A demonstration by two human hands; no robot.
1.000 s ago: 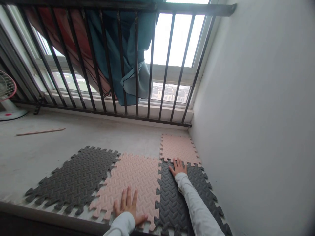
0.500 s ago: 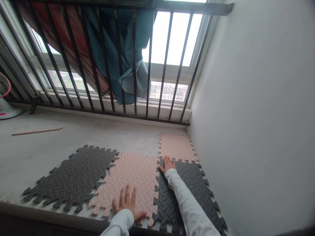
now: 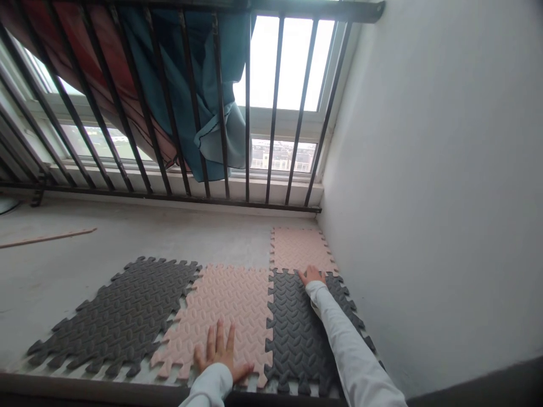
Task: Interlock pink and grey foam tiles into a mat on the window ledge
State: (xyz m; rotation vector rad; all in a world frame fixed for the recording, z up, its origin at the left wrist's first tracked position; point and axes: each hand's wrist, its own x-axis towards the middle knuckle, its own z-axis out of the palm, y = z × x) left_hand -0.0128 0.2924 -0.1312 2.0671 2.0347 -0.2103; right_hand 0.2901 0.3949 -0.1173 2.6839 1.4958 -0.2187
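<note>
My left hand (image 3: pixel 221 351) lies flat with fingers spread on the near part of a pink foam mat tile (image 3: pixel 231 299). Further off, my right hand (image 3: pixel 313 275) rests palm down, its fingers over the seam where a dark grey foam tile (image 3: pixel 292 333) meets a far pink tile (image 3: pixel 300 246); the thumb points left. Both hands hold nothing. The near pink tile borders the dark grey tile along its right side. To its left lies another dark grey foam tile (image 3: pixel 123 311), with a narrow gap showing along part of that seam.
A white wall (image 3: pixel 432 198) rises close on the right. Behind the pale floor (image 3: pixel 178 232) runs a black metal railing (image 3: pixel 250 204), with red and blue curtains (image 3: pixel 182 85) and windows beyond. A thin stick (image 3: pixel 51 237) lies at left. The floor ends in a front ledge (image 3: pixel 85 384).
My right hand has moved right along the seam between the dark grey and far pink tiles. The left hand stays in place. The view has shifted slightly right.
</note>
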